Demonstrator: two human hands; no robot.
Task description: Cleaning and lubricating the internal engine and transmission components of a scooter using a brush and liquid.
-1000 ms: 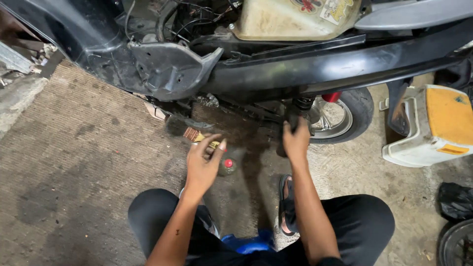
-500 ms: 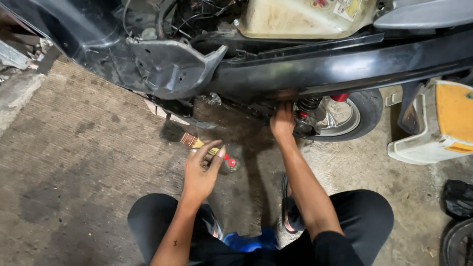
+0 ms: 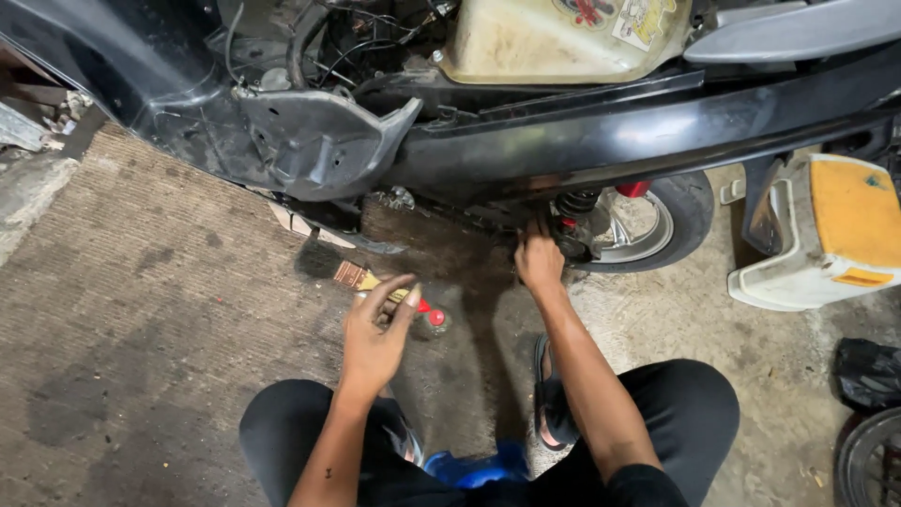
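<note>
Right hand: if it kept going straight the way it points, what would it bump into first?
The right hand points up under the scooter. It would likely meet the black underside right by the rear shock spring; its fingertips look almost there, though depth is unclear.

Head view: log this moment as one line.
left hand: holds brush | right hand: under scooter, beside rear shock

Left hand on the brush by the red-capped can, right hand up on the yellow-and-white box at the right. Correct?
Not quite. The right hand is under the scooter, beside the rear wheel, not on the box. The left hand is on the brush, per the head view.
</note>
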